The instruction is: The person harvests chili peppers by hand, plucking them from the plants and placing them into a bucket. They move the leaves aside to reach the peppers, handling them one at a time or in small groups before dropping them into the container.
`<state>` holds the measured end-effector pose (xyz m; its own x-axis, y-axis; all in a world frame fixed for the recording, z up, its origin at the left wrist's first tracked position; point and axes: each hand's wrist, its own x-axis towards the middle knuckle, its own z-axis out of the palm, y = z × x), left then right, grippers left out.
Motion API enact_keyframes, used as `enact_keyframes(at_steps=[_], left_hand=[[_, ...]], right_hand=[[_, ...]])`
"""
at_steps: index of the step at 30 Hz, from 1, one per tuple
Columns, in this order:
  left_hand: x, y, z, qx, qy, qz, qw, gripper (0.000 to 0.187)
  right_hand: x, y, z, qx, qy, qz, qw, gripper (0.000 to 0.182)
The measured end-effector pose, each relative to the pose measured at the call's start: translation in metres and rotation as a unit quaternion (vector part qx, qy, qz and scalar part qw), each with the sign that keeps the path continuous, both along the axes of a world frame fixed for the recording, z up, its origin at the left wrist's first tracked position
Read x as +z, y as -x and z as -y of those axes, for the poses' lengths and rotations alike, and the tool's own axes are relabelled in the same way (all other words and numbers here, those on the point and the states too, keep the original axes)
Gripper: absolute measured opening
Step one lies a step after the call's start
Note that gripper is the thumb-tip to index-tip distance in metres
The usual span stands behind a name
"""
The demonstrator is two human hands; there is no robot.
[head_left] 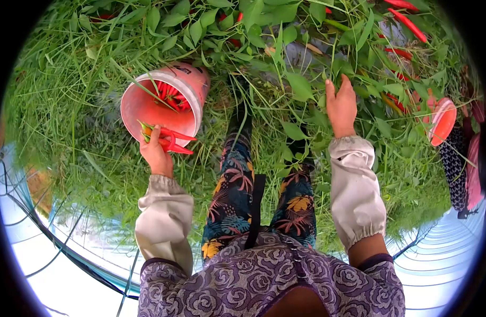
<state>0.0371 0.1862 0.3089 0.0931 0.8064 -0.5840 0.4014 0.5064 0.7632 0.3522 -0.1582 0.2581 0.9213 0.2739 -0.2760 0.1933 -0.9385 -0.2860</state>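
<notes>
hands: left (157,153) clamped on red chillies (174,141) by pink bucket (148,108), right (341,108) spread among leaves (298,87).

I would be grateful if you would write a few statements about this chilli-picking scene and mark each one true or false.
1. The left hand holds red chillies. True.
2. The pink bucket is empty. False: red chillies lie inside it.
3. The right hand reaches into the leafy plants. True.
4. The right hand grips the bucket's rim. False: it is apart from it, among leaves.
</notes>
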Motion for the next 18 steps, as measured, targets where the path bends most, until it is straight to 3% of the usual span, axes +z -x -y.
enact_keyframes(at_steps=[1,2,3,4,7,9,13,14,16,17,18], left_hand=[[-0.009,0.013,-0.017,-0.025,-0.012,-0.023,0.999,0.029],[-0.011,0.006,-0.02,-0.023,-0.01,-0.021,0.999,0.029],[-0.014,0.0,-0.024,-0.007,-0.016,-0.146,0.989,0.038],[-0.016,-0.005,-0.028,0.006,-0.022,-0.269,0.963,0.048],[-0.051,0.035,-0.013,-0.081,-0.05,-0.241,0.966,0.053],[-0.037,0.033,0.012,-0.1,0.086,-0.104,0.986,0.044],[-0.012,0.021,0.064,-0.083,0.206,-0.074,0.972,0.026],[-0.01,0.028,0.072,-0.083,0.22,-0.065,0.97,0.026],[-0.003,0.036,0.083,-0.077,0.244,-0.069,0.964,0.025],[-0.003,0.038,0.084,-0.078,0.243,-0.069,0.964,0.025],[-0.001,0.042,0.085,-0.075,0.247,-0.061,0.964,0.024]], right_hand=[[0.01,0.001,-0.009,0.002,0.002,0.001,1.0,0.045],[0.026,0.002,-0.024,0.085,-0.005,0.084,0.993,0.043],[0.041,0.004,-0.04,0.168,-0.013,0.166,0.972,0.042],[0.052,0.01,-0.057,0.195,-0.088,0.116,0.97,0.042],[0.053,0.037,-0.109,0.265,-0.259,-0.105,0.923,0.04],[0.018,0.053,-0.149,0.201,-0.303,-0.229,0.903,0.039],[-0.115,0.068,-0.233,-0.076,-0.237,-0.264,0.932,0.054],[-0.169,0.064,-0.237,-0.081,-0.238,-0.26,0.932,0.054],[-0.253,0.06,-0.242,0.087,-0.21,-0.374,0.899,0.057],[-0.231,0.054,-0.25,0.086,-0.211,-0.373,0.899,0.057],[-0.207,0.05,-0.256,0.006,-0.198,-0.4,0.895,0.057]])
